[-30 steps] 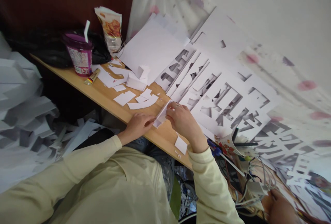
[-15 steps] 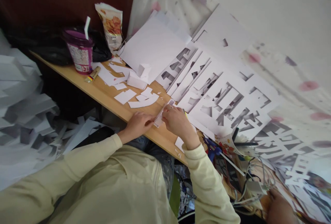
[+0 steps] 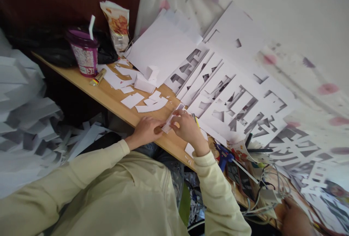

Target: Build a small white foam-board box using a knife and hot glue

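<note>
A narrow white paper strip [image 3: 167, 127] with raised edges lies slantwise near the front edge of the wooden table, between my two hands. My left hand [image 3: 145, 131] is closed at its near end, thumb and fingertips pinched there. From the other side my right hand [image 3: 188, 128] bends over the strip, fingertips on it and a small gap showing between thumb and forefinger. My fingers cover part of the strip. Left of it lie white paper offcuts [image 3: 151, 106] and a small folded white paper box [image 3: 144, 83].
Sheets with cut-out characters [image 3: 234, 105] lean at the back. A purple cup with a straw [image 3: 85, 56], a small tube [image 3: 97, 77] and a snack bag [image 3: 118, 28] stand left. A blue glue gun [image 3: 225, 156], cables [image 3: 268, 185] and another person's hand [image 3: 296, 218] are right.
My right thumb and forefinger have parted slightly, so a gap shows between them. My left hand stays at the strip's near end.
</note>
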The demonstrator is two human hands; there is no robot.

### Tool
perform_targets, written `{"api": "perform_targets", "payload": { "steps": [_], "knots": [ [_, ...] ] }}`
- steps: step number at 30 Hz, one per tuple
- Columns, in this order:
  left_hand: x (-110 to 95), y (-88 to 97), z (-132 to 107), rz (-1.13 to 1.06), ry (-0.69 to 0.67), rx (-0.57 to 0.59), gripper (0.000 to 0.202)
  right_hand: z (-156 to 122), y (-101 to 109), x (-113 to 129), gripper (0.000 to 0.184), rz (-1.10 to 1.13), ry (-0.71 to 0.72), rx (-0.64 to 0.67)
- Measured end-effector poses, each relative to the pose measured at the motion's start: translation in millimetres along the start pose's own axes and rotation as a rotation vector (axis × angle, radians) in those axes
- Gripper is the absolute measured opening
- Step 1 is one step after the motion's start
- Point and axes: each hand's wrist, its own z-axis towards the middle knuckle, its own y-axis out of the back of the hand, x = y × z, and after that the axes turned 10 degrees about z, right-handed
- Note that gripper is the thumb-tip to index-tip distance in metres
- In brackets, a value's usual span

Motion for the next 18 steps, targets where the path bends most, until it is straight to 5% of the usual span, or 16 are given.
{"api": "perform_targets", "payload": {
  "steps": [18],
  "knots": [
    [-8.5, 2.6, 2.8, 0.047, 0.026, 0.039, 0.032, 3.8, 0.9, 3.7, 0.013, 0.071, -0.049, 0.016]
  ]
}}
